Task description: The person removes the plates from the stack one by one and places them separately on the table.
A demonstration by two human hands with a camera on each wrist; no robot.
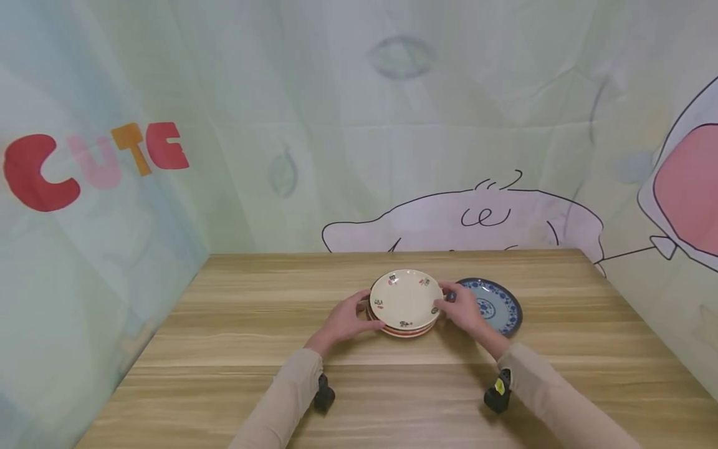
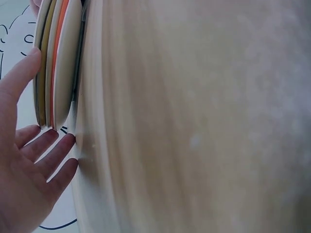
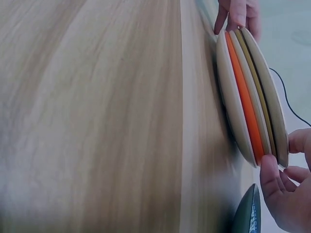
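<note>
Over the streaky, wood-grained worktop (image 1: 196, 349), a round stack of plates (image 1: 406, 299), cream with orange and mustard bands showing at the edges, was just left of a shallow blue-patterned plate (image 1: 496, 308). The left hand (image 1: 343, 321) gripped the stack's rim, fingers loosely spread, while the right hand (image 1: 462, 308) pinched the opposite rim, fingers partly open around it. Tiny printed figures (image 1: 424, 282) dotted the smooth top.

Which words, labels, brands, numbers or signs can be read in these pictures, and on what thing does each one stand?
"CUTE": large coloured letters on the backdrop.
Yellow label on the black device by the right sleeve: too small to read.
Small prints on the top plate: too small to tell if they include writing.
No other text is readable.
</note>
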